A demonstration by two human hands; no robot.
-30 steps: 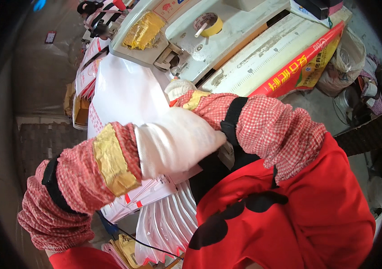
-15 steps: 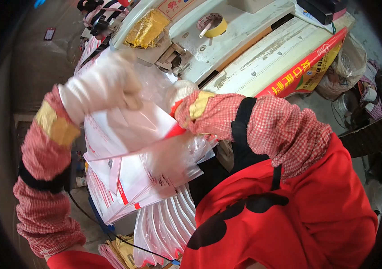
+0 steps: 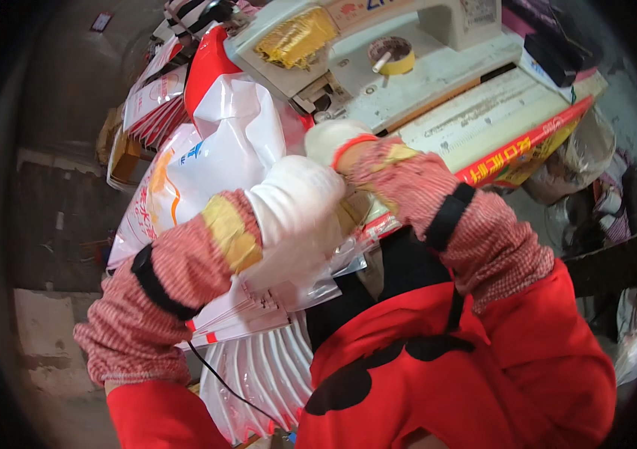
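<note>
My two hands wear white gloves and meet low at the front of a sewing machine (image 3: 446, 71). A large white plastic bag (image 3: 221, 135) with printing and a red panel spreads to the left of the machine head. My left hand (image 3: 300, 187), slightly blurred, is closed at the bag's near side. Just beyond it, my right hand (image 3: 333, 140) is curled beside the needle area (image 3: 322, 97), at the bag's edge. Both sets of fingertips are largely hidden. Below my left hand lies a stack of flat printed bags (image 3: 240, 310), partly covered by my sleeve.
A tape roll (image 3: 401, 56) with a white stick in it lies on the machine bed. Folded printed bags (image 3: 157, 105) stand at the far left. A row of clear-white bags (image 3: 258, 374) hangs below the stack. A black cable (image 3: 229, 385) crosses them.
My left hand has come down and right, toward my right hand. The white bag now spreads out left of the machine. The view has shifted, so the machine sits farther right.
</note>
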